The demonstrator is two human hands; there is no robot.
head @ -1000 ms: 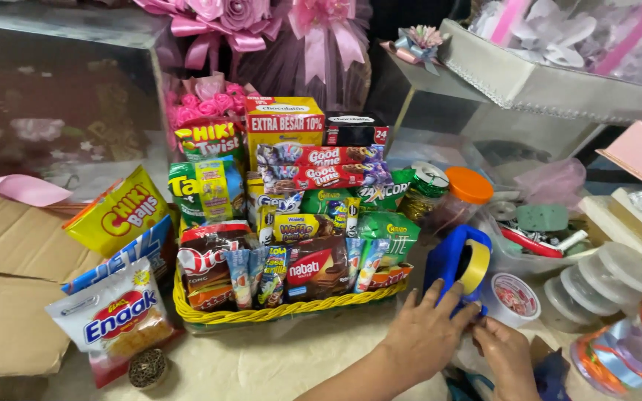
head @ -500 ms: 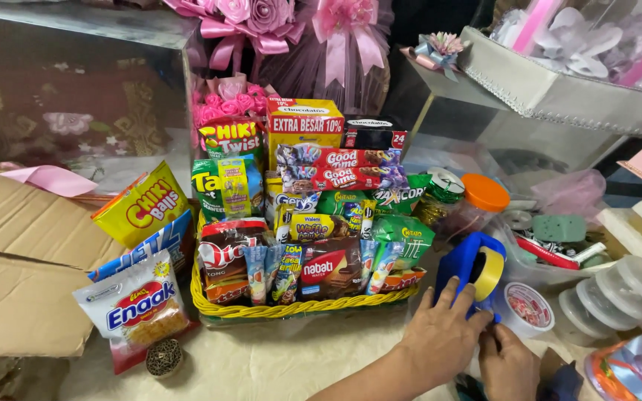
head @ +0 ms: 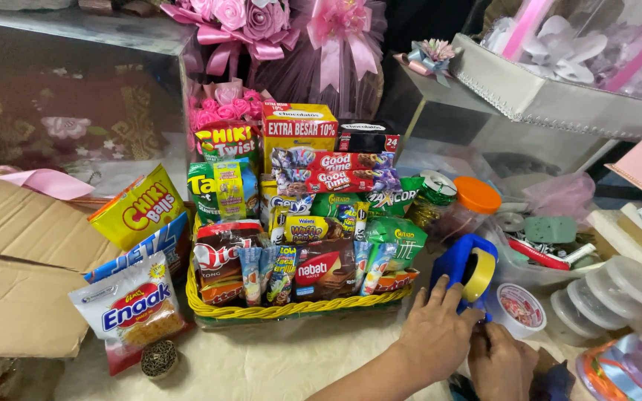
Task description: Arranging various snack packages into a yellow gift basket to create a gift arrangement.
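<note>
Gripping the blue tape dispenser [head: 464, 269] from its near side, the left hand [head: 434, 334] has its fingers wrapped over the blue body. Just right of it and touching it, the right hand [head: 501, 362] pinches something at the dispenser's base, can't tell what exactly. Directly left of both hands sits a yellow woven basket [head: 284, 310] crammed with snack packets, with a small round tub [head: 518, 308] just to the right.

Snack basket [head: 291, 308] and tubs [head: 618, 286] hem the tape dispenser [head: 458, 267] (front open).

Gift-hamper craft workspace: snack-filled basket [head: 291, 310], pink ribbon bouquets [head: 261, 30], decorated gift trays [head: 559, 96], tape dispenser [head: 466, 271], cardboard [head: 16, 282].
</note>
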